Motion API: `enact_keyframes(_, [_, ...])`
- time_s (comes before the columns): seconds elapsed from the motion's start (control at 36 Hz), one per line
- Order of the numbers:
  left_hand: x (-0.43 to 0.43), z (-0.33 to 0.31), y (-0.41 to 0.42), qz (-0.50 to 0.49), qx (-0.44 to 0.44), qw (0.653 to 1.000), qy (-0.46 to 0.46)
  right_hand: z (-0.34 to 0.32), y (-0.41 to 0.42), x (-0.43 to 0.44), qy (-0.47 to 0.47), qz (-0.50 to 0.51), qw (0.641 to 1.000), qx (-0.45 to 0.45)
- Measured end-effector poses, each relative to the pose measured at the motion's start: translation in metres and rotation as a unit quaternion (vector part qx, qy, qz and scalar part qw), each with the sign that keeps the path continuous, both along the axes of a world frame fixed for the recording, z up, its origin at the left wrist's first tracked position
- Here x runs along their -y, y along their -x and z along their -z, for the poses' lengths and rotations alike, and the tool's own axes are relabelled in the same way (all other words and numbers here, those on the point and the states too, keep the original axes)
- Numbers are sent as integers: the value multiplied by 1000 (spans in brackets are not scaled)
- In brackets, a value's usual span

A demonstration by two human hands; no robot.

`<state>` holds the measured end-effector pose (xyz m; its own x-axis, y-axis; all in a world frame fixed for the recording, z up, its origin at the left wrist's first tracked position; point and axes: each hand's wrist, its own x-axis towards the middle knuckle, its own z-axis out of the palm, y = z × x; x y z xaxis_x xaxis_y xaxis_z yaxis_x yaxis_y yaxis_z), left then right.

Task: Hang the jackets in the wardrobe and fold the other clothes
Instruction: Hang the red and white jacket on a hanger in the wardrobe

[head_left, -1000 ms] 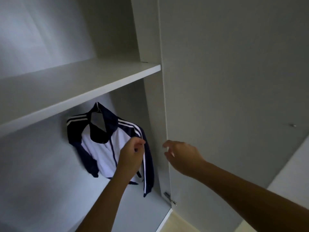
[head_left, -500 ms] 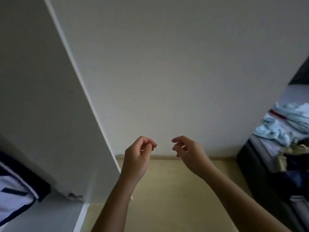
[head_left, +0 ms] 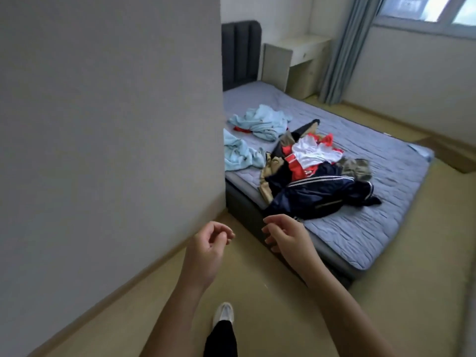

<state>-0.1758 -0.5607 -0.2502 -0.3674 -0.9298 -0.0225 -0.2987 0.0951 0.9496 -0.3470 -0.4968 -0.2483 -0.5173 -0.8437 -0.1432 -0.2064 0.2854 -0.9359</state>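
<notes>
Head view: clothes pile (head_left: 316, 191) lies beyond left hand (head_left: 207, 249) and right hand (head_left: 289, 242).

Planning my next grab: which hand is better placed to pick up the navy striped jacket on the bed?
Likely right. The right hand, empty, is nearest the navy jacket at the bed edge; the left hand is farther, beside the wall.

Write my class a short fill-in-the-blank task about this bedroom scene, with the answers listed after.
1. The pile of clothes lies on the ____.
2. The left hand and the right hand each hold ____.
3. The navy jacket, nearest the hands, has ____ stripes.
Missing words: bed; nothing; white.
</notes>
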Motion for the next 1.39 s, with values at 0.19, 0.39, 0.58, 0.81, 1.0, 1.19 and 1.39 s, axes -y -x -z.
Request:
enact_keyframes(0.19, [117,9,117,113,20,993,-20,4,100,70,-26,113,993,21])
enact_keyframes(0.39, [192,16,230,222,52,973,-33,13,176,116,-25,190,980,44])
enact_keyframes(0.58, [233,57,330,278,80,954,-77,49,259,132,-38,270,955,114])
enact_keyframes(0.81, [286,102,432,264,147,947,-106,93,383,197,-78,259,947,173])
enact_keyframes(1.0, [344,166,521,271,246,926,-97,174,481,259,-199,214,941,168])
enact_keyframes(1.19, [385,294,604,335,374,861,-77,305,554,288,-303,225,908,180])
enact_keyframes(1.39, [413,406,647,343,432,828,-103,413,575,307,-355,226,889,183])
